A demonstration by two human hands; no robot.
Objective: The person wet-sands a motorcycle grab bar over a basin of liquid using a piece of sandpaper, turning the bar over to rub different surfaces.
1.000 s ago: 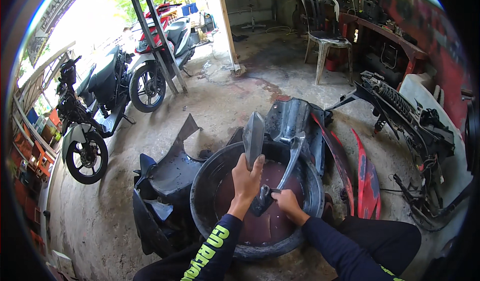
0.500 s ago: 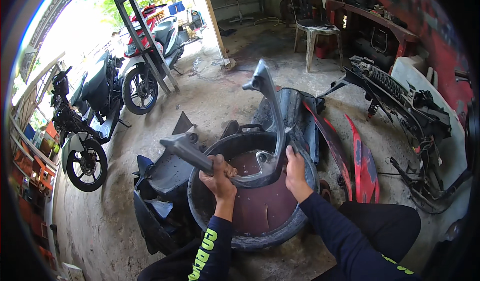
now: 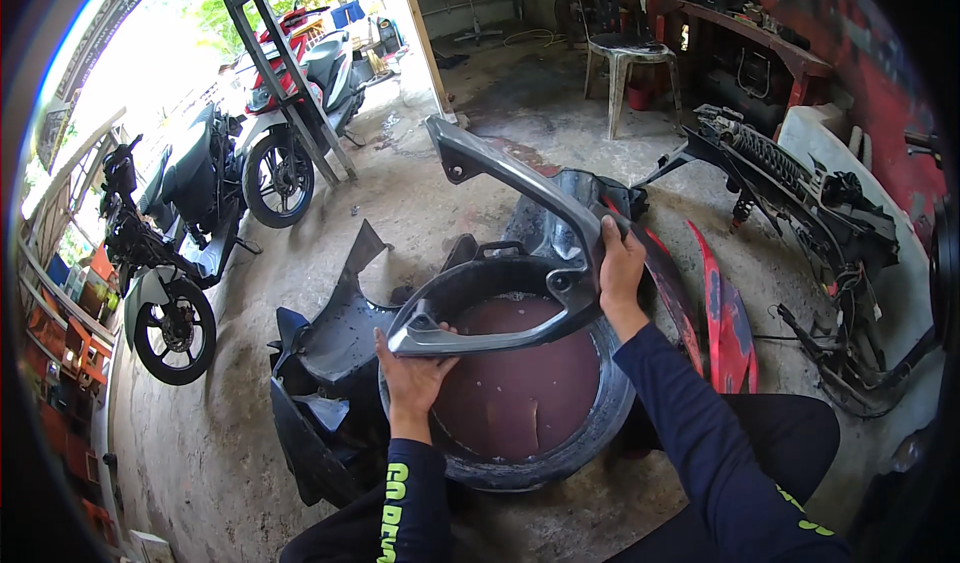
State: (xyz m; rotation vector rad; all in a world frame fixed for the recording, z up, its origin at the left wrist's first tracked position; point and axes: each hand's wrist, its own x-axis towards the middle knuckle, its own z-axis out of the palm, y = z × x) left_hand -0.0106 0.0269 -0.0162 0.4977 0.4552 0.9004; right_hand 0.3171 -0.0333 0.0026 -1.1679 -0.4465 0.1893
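Observation:
A grey, U-shaped motorcycle grab rail (image 3: 500, 341) is held over a round black tub (image 3: 618, 393) of murky reddish-brown water (image 3: 515, 403). My left hand (image 3: 412, 383) holds its near left end from below, thumb up along the outer side and fingers partly hidden under it. At the bend on the right, my right hand (image 3: 622, 263) is closed round the rail. The rail's other arm reaches up and away to the left, over the tub's far side.
Dark plastic fairings (image 3: 340, 348) lie left of the tub, with another dark panel (image 3: 570, 203) behind it. Red trim pieces (image 3: 720, 313) and a stripped motorcycle frame (image 3: 800, 213) are on the right. Two motorbikes (image 3: 185, 213) stand at left; a plastic chair (image 3: 625, 48) is farther back.
The grab rail has turned, its raised arm now leaning to the left. My left hand has changed from a fist to a hold from below, lower left; my right hand has moved up and right.

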